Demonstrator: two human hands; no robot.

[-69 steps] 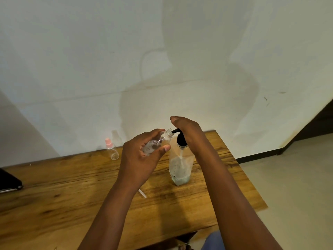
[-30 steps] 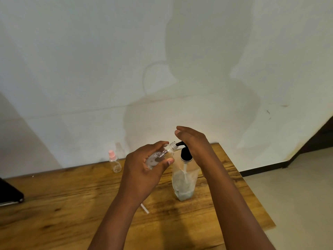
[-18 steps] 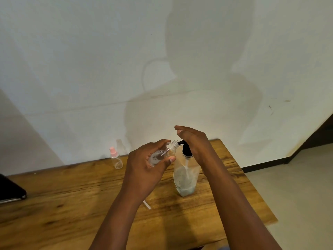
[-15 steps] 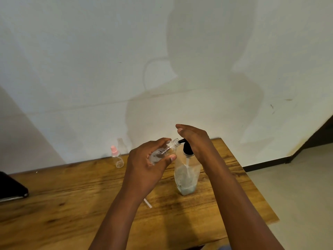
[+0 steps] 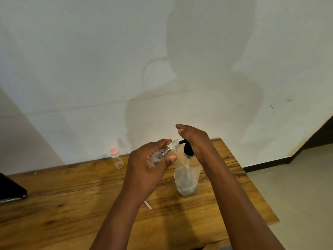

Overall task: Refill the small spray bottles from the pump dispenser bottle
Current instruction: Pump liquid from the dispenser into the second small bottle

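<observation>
Refill in progress: left hand (image 5: 144, 170) grips the uncapped bottle (image 5: 163, 153), light and slippery, mouth at the dispenser (image 5: 185, 175) spout; right hand (image 5: 195, 139), fingers extended, presses the pump.

Wooden table (image 5: 72, 204); dark flat device (image 5: 10, 191) at its left edge.

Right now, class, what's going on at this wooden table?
A person is refilling a small spray bottle. The left hand holds it tilted, open neck against the black nozzle of the pump dispenser bottle, which stands on the table. The right hand rests on the pump head. A second small bottle with a pink cap waits near the wall.
</observation>
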